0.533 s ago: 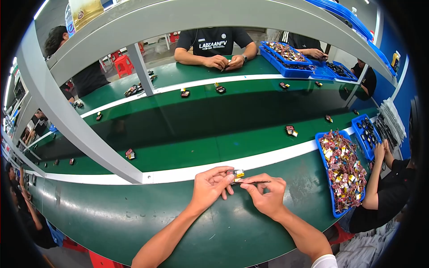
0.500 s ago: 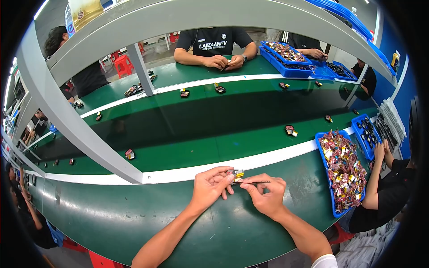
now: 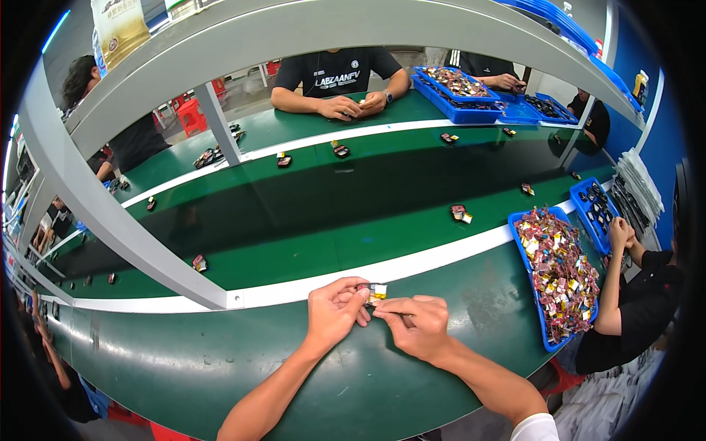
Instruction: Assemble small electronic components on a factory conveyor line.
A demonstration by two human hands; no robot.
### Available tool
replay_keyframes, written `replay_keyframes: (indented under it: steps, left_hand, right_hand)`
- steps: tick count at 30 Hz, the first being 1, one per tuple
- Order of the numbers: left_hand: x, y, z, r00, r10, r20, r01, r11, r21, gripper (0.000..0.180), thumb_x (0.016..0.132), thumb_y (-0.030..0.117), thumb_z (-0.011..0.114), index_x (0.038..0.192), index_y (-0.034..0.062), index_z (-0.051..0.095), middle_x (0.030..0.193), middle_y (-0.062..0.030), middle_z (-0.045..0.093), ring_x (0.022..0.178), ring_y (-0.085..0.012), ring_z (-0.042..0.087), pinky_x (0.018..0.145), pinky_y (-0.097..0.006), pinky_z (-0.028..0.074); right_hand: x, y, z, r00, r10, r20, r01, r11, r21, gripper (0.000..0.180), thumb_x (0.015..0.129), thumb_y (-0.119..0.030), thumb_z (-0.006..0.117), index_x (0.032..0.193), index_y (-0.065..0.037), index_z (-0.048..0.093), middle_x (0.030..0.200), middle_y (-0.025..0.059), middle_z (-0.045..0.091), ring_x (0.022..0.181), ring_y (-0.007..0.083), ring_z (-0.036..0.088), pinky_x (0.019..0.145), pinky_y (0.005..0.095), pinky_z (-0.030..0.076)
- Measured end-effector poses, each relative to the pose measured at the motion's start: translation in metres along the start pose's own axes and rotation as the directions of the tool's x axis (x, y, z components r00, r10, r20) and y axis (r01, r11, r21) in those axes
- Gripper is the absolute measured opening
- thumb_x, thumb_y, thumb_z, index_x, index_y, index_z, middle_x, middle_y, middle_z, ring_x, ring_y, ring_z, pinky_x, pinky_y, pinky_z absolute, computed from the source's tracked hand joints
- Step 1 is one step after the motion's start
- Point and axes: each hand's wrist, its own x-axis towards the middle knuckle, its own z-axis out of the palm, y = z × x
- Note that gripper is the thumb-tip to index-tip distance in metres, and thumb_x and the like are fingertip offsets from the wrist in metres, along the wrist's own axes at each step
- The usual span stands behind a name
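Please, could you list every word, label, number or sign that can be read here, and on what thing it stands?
Black T-shirt of the person opposite: large white lettering and a round emblem; wording not copied.
Gold-and-white bag on the upper shelf: printed marks; wording not copied, small print too blurred.
Small part in the left hand: too small to read any marking.
Parts in the blue tray: too small to read.

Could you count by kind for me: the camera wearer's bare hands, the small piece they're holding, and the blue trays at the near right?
Left hand, right hand: 2 hands
Small held piece: 1
Mixed-parts tray, black-parts tray: 2 blue trays
Total: 5
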Motion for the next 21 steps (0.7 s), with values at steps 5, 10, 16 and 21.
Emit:
replay_keyframes:
  steps: [5, 10, 16, 21]
  left_hand:
    - [0.010, 0.005, -0.006, 0.982, 0.006, -0.187, 0.000, 0.999, 0.032, 0.017, 0.096, 0.001, 0.061, 0.108, -0.0098, 0.066, 0.078, -0.0134, 0.068, 0.058, -0.0174, 0.067, 0.050, -0.028, 0.056]
    - [0.049, 0.019, -0.064, 0.902, 0.123, -0.414, 0.040, 0.931, 0.362, 0.016, 0.093, 0.003, 0.062, 0.101, -0.0107, 0.066, 0.087, -0.0144, 0.067, 0.058, -0.0163, 0.067, 0.042, -0.027, 0.051]
    - [0.056, 0.041, -0.111, 0.783, 0.533, -0.319, 0.313, 0.106, 0.944, 0.021, 0.091, 0.011, 0.063, 0.107, -0.0021, 0.068, 0.105, -0.0230, 0.063, 0.084, -0.0441, 0.067, 0.073, -0.051, 0.055]
    - [0.117, 0.053, -0.046, 0.833, 0.550, -0.057, -0.102, 0.254, 0.962, 0.018, 0.087, 0.015, 0.065, 0.100, 0.0047, 0.071, 0.109, -0.0162, 0.068, 0.088, -0.0401, 0.068, 0.078, -0.048, 0.055]
  right_hand:
    - [0.009, -0.001, -0.007, 1.000, -0.023, -0.017, 0.023, 0.999, -0.029, 0.016, 0.075, 0.000, 0.082, 0.087, -0.006, 0.072, 0.084, 0.0045, 0.077, 0.049, 0.0129, 0.062, 0.045, 0.0247, 0.038]
    - [0.009, 0.001, -0.010, 0.994, 0.020, -0.104, -0.018, 1.000, 0.014, 0.017, 0.073, 0.000, 0.083, 0.086, -0.005, 0.072, 0.088, 0.0060, 0.078, 0.044, 0.0107, 0.053, 0.046, 0.0234, 0.040]
    - [0.004, -0.001, 0.002, 0.996, -0.040, -0.084, 0.045, 0.998, 0.054, 0.017, 0.072, 0.000, 0.083, 0.085, -0.005, 0.073, 0.086, 0.0057, 0.077, 0.046, 0.0135, 0.060, 0.047, 0.0237, 0.045]
    - [-0.003, 0.003, 0.002, 0.998, -0.025, -0.055, 0.028, 0.998, 0.049, 0.016, 0.073, -0.003, 0.084, 0.085, -0.005, 0.074, 0.084, 0.0040, 0.077, 0.046, 0.0134, 0.060, 0.047, 0.0243, 0.044]
